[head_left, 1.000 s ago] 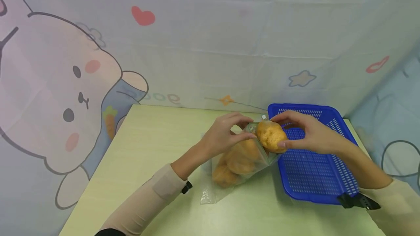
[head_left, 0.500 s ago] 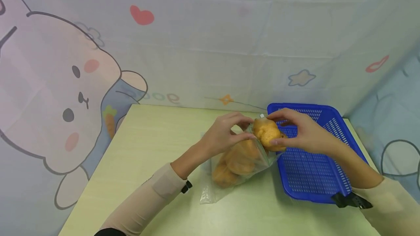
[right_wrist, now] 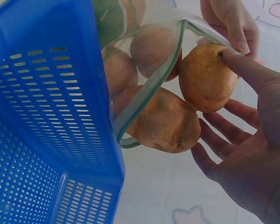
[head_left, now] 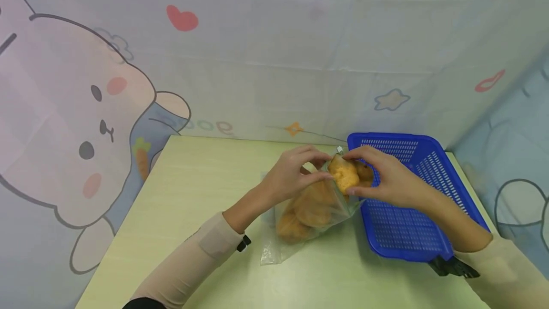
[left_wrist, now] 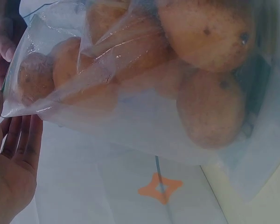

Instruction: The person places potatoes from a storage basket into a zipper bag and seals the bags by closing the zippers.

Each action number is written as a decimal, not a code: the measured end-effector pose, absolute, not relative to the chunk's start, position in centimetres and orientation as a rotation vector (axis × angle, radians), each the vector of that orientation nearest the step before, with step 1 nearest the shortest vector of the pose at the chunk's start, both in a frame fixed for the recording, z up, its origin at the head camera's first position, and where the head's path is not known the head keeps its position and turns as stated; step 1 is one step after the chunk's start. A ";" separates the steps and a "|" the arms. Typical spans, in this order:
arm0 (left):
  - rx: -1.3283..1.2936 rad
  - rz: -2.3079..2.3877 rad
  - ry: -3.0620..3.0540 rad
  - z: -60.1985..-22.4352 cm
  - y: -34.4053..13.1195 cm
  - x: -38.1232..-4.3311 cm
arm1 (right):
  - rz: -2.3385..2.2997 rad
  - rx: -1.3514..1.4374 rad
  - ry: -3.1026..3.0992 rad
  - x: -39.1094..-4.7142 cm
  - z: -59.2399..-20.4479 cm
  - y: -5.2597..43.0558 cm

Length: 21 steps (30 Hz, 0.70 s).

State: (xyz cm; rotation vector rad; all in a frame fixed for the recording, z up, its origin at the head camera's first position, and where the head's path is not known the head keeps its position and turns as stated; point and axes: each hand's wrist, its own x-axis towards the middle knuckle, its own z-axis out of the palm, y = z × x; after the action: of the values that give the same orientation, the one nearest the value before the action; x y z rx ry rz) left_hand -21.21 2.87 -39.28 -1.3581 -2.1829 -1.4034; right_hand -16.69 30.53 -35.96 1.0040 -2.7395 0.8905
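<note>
Right hand (head_left: 396, 182): it has slid slightly leftward over the last second, taking its potato (head_left: 344, 175) further into the mouth of the plastic bag (head_left: 336, 213); to my eye that means the potato is going in, not out; thumb and fingers stand about its breadth apart and hold it between them.
Left hand (head_left: 293, 170): thumb and fingertips nearly closed, pinching the bag's rim at the mouth; it has hardly moved.
Second potato (right_wrist: 165, 123): juts from the mouth, in fuller view than a second ago; the right fingertips are close by, though whether they touch it I can't tell.
Bag: slants across the lower middle of the frame; more potatoes (head_left: 292, 227) show cloudily through the film.
Blue basket (head_left: 405, 232): right of centre, just beside the mouth.
Table (head_left: 201, 185): pale, under both; a cartoon backdrop (head_left: 266, 32) fills the upper frame.
</note>
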 end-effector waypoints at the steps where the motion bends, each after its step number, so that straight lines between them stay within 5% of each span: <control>1: -1.359 -1.406 -2.182 -39.3 2.9 -21.2 | 0.891 1.000 -2.744 -16.7 -36.0 30.5; 9: -1.362 -1.425 -2.183 -39.2 2.8 -21.2 | 0.970 0.914 -2.723 -16.5 -36.1 31.5; 21: -1.353 -1.421 -2.190 -39.2 3.0 -21.2 | 1.259 0.367 -2.893 -16.9 -39.8 36.1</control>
State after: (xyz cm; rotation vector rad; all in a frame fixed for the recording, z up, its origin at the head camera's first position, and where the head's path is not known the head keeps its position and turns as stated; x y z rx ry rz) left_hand -21.23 3.04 -39.23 -1.3528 -2.1905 -1.4209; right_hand -16.87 36.08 -39.81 0.3665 -2.8929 1.2589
